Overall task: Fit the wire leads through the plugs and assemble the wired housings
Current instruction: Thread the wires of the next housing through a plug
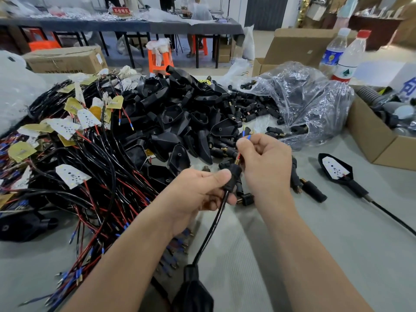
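Note:
My left hand [198,194] grips a black plug [233,177] with a brass threaded tip, low in the middle of the view. A black cable [211,233] runs down from the plug to a black housing [193,291] hanging at the bottom edge. My right hand [265,163] pinches the red and blue wire leads [244,143] that stick out of the plug's brass end. A pile of empty black housings [180,113] lies behind my hands. Loose plugs [252,109] spill from a clear bag [310,102].
A tangle of black and red wires with white LED boards [85,154] covers the left of the grey table. One assembled housing [336,172] with its cable lies at the right. A cardboard box [378,140] and two bottles [346,57] stand at the far right.

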Demonstrator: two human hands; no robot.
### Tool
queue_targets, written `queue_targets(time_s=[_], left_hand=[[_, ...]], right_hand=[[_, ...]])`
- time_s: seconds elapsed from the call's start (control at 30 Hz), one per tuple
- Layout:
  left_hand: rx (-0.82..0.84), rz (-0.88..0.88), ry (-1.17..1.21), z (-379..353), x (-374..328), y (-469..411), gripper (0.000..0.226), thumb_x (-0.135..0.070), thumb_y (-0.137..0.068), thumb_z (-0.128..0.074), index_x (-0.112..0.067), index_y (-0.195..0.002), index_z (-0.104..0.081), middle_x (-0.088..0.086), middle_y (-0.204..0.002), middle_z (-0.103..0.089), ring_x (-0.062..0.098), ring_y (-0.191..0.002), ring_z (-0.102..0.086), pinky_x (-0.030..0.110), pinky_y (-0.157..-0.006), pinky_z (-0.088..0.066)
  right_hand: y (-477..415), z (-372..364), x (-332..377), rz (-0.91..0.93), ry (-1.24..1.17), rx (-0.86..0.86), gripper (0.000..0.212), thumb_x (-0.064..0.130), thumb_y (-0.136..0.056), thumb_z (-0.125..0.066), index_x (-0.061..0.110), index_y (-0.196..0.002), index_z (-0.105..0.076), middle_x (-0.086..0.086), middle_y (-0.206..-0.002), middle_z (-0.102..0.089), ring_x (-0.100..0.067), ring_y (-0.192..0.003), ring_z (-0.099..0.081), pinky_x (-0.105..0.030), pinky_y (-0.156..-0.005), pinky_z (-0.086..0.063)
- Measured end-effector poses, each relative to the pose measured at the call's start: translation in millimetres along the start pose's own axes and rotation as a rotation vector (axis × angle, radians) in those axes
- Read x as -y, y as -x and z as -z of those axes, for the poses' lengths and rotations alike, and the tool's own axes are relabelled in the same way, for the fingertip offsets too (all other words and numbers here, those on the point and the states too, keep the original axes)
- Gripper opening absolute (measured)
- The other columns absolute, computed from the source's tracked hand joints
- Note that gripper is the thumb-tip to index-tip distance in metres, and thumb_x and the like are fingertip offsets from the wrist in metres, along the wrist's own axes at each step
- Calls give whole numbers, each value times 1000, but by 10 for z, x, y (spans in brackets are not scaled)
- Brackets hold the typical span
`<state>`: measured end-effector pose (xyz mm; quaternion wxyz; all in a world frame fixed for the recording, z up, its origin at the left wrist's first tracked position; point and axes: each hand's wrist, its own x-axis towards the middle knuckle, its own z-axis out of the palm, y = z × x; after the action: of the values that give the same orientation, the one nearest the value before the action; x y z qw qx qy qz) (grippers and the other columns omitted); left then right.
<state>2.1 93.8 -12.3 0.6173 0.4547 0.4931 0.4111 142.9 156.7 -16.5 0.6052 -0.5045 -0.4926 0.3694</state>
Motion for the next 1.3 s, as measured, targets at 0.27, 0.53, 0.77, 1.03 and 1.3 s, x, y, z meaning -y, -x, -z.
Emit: queue_targets(time_s=[0.27,0.53,0.77,1.03,1.3], left_hand=[[-555,-385,-852,-63,158,8,21,-50,-69,-80,-32,-64,-71,-19,-56,-67,2,-53,-64,27,-57,-54],[-87,-68,-273,-60,97,23,12,-7,-92,-72,-8,-84,-81,4,-75,-77,10,-61,-64,17,-60,-50],[137,51,-178,85,54,30,32,-16,-107,-50,-12,-94,-79,10,-97,-79,16,-87,-74,24,-78,-59],[210,104,-24,129,63,35,34,-30,-100,-50,-13,-95,-79,16,-109,-77,25,-97,-75,34,-78,-61],[-37,40,62,124,40,6,33,-17,-110,-40,-4,-103,-70,10,-81,-67,14,-57,-54,22,-50,-43]], right_hand=[[32,11,-8,104,146,74,20,20,-87,-67,15,-68,-65,-1,-52,-61,-14,-47,-48,-32,-51,-43],[-70,82,62,-277,-467,26,26,1,-96,-61,8,-72,-58,-6,-50,-52,-9,-37,-37,-19,-37,-29],[-212,266,83,-278,-648,-208,26,-1,-98,-59,7,-74,-57,-6,-53,-58,-10,-40,-45,-20,-41,-34],[-357,508,61,-249,-885,-330,27,3,-99,-60,11,-74,-60,-1,-58,-55,-9,-45,-46,-20,-44,-33],[-29,135,81,-284,-264,507,19,13,-99,-57,10,-91,-74,-6,-80,-67,-15,-59,-52,-22,-52,-40]])
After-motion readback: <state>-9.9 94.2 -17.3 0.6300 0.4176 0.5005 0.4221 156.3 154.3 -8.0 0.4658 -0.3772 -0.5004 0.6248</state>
